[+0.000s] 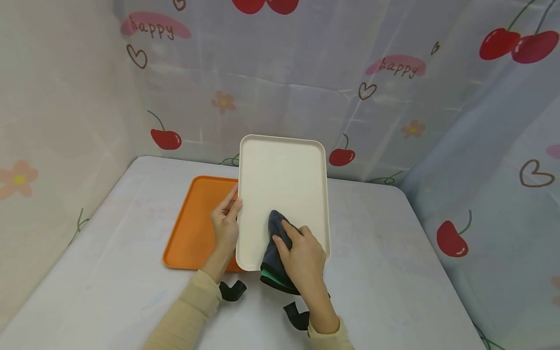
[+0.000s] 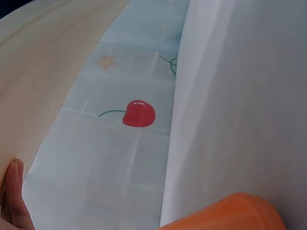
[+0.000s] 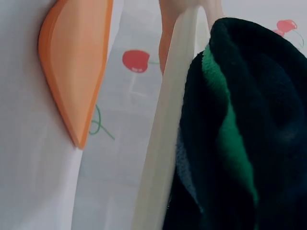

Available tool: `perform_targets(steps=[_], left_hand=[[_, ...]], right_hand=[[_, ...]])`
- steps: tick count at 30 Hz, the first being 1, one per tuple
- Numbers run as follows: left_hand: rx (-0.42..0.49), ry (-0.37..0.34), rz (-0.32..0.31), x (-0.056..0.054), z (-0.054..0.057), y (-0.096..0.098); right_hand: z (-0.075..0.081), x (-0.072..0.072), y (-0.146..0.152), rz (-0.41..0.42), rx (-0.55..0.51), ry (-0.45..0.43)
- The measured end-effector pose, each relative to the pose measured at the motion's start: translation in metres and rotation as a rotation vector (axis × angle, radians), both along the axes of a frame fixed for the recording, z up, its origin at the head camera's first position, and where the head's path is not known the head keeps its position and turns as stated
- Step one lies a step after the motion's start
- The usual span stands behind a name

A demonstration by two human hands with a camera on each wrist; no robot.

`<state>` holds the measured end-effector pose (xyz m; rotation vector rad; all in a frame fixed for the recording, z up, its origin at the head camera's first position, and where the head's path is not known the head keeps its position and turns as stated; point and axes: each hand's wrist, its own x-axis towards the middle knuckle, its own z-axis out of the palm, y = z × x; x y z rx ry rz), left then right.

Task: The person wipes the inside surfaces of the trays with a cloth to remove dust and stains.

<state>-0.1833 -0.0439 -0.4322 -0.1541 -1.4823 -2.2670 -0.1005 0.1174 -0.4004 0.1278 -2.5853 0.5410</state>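
A cream rectangular tray point(image 1: 284, 175) is held up and tilted, its flat inner face towards me. My left hand point(image 1: 225, 228) grips its left edge; in the left wrist view, some fingers point(image 2: 16, 191) show against the tray point(image 2: 48, 57). With my right hand point(image 1: 304, 255) I hold a folded dark grey cloth point(image 1: 274, 257) against the lower part of the tray's face. The cloth has black edging and a green side, seen close up in the right wrist view point(image 3: 230, 120). Behind the cream tray, an orange tray point(image 1: 190, 238) lies flat on the table, partly covered from sight.
The white table point(image 1: 385, 272) meets a curtain point(image 1: 280, 78) printed with cherries, hearts and flowers at the back and right. A pale wall point(image 1: 65, 97) stands on the left. Black straps point(image 1: 233, 290) show near both wrists.
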Motion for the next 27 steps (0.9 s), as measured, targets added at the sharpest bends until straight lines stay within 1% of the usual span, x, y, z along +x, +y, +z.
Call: perform_targets(steps=[7,12,17,23,27], left_hand=[[-0.003,0.004,-0.009,0.001,-0.001,0.001],[0.005,-0.003,-0.021,0.002,-0.001,0.003],[0.014,-0.016,-0.018,0.002,-0.002,0.004],[0.007,-0.019,-0.013,0.001,-0.002,0.003],[0.031,-0.015,-0.017,0.000,-0.002,0.002]], right_hand=[[0.000,0.005,-0.018,0.099,0.046,0.021],[0.000,0.009,-0.028,0.165,0.094,0.012],[0.001,0.012,-0.034,0.230,0.116,0.011],[0.001,0.012,-0.036,0.233,0.126,0.022],[0.000,0.011,-0.037,0.227,0.134,0.038]])
